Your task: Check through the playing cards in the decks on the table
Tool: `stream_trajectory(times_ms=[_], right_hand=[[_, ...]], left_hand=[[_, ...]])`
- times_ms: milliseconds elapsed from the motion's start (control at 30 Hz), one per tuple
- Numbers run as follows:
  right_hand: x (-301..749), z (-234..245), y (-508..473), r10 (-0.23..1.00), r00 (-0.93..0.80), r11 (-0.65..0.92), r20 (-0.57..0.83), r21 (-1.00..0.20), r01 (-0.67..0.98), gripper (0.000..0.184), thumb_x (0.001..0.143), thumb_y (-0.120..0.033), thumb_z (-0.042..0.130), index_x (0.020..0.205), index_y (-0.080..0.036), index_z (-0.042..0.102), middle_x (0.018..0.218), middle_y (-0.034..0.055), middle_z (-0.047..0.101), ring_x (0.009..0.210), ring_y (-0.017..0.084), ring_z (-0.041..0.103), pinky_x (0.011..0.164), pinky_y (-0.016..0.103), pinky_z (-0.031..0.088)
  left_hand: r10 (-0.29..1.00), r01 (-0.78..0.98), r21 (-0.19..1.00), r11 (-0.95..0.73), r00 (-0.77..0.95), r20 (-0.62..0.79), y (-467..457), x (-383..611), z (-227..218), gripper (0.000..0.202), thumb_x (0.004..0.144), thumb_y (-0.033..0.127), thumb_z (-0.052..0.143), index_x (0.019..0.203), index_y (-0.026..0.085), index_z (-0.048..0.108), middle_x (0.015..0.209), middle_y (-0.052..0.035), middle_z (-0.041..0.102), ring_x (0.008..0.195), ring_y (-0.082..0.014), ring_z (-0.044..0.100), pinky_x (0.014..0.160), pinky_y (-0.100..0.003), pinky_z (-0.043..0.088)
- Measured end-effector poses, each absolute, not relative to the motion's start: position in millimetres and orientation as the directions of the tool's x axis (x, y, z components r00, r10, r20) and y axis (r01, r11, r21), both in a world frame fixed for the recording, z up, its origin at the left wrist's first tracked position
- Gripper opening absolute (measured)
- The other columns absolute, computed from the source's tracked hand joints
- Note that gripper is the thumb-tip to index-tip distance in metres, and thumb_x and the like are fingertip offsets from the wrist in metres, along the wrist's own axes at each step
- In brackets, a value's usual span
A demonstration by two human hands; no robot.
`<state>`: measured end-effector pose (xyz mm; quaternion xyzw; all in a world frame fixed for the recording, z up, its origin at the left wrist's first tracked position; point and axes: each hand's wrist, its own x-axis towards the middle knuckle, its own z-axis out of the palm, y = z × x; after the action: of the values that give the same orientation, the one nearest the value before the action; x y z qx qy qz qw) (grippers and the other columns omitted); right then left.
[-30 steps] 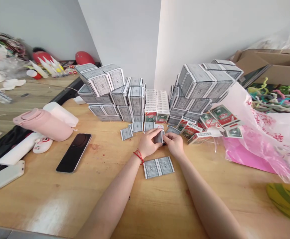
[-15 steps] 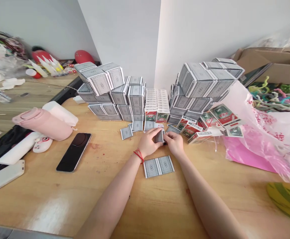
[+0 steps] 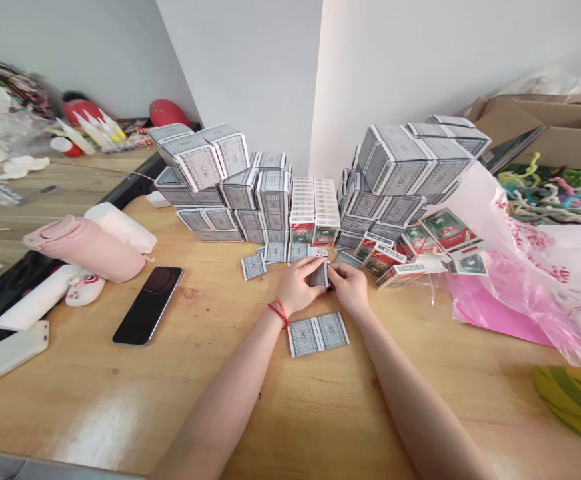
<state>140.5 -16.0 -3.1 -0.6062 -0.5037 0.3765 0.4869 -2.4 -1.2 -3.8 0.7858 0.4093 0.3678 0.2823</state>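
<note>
My left hand and my right hand meet over the wooden table, both gripping a grey-backed pack of playing cards from its sides. A red string bracelet circles my left wrist. Just below my hands, two grey-patterned card packs lie flat side by side. Several loose packs lie just beyond my fingers. Red-and-green card boxes lie scattered to the right of my right hand.
Tall stacks of grey card packs rise behind my hands against the wall. A black smartphone and a pink bottle lie on the left. Pink plastic sheeting spreads right, with a cardboard box behind.
My hands stay on the pack with only slight finger movement. The whole scene sits slightly differently in view because my head has shifted a little.
</note>
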Motion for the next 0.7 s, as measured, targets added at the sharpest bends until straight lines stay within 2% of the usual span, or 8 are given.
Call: stream_trajectory(times_ms=[133, 267, 433, 700], right_hand=[[140.8, -0.1, -16.4, 0.977, 0.213, -0.037, 0.013, -0.973, 0.228, 0.026, 0.068, -0.039, 0.057, 0.066, -0.015, 0.065, 0.053, 0.0011, 0.058, 0.047, 0.012, 0.048, 0.046, 0.023, 0.037], [139.5, -0.3, -16.4, 0.976, 0.218, -0.036, 0.012, -0.976, 0.216, 0.029, 0.068, -0.043, 0.057, 0.065, -0.015, 0.064, 0.056, 0.0024, 0.06, 0.048, 0.012, 0.05, 0.046, 0.023, 0.038], [138.0, -1.9, -16.8, 0.968, 0.249, -0.021, 0.022, -0.985, 0.17, 0.033, 0.068, -0.045, 0.058, 0.076, -0.015, 0.066, 0.066, 0.0047, 0.064, 0.052, 0.013, 0.053, 0.048, 0.024, 0.041], [140.8, -2.6, -16.3, 0.968, 0.252, -0.052, -0.008, -0.985, 0.168, 0.028, 0.066, -0.044, 0.06, 0.066, -0.016, 0.064, 0.054, 0.001, 0.058, 0.045, 0.012, 0.047, 0.044, 0.024, 0.038]], left_hand=[[0.848, 0.442, 0.738, -0.51, 0.404, 0.344, -2.2, -2.5, -2.0, 0.06, 0.063, 0.015, 0.067, 0.119, 0.026, 0.05, 0.123, -0.003, 0.052, 0.115, -0.0202, 0.047, 0.101, -0.04, 0.037], [0.848, 0.448, 0.734, -0.511, 0.404, 0.344, -1.9, -2.9, -2.5, 0.06, 0.063, 0.015, 0.067, 0.119, 0.026, 0.05, 0.123, -0.0033, 0.051, 0.115, -0.0206, 0.046, 0.102, -0.04, 0.037], [0.838, 0.437, 0.73, -0.525, 0.418, 0.352, -0.9, -2.8, -4.3, 0.06, 0.063, 0.014, 0.067, 0.119, 0.026, 0.05, 0.123, -0.0034, 0.05, 0.116, -0.0207, 0.045, 0.102, -0.04, 0.036], [0.829, 0.444, 0.716, -0.539, 0.431, 0.357, -2.0, -1.9, -3.1, 0.059, 0.063, 0.016, 0.067, 0.119, 0.025, 0.051, 0.122, -0.004, 0.051, 0.114, -0.0205, 0.046, 0.102, -0.038, 0.037]])
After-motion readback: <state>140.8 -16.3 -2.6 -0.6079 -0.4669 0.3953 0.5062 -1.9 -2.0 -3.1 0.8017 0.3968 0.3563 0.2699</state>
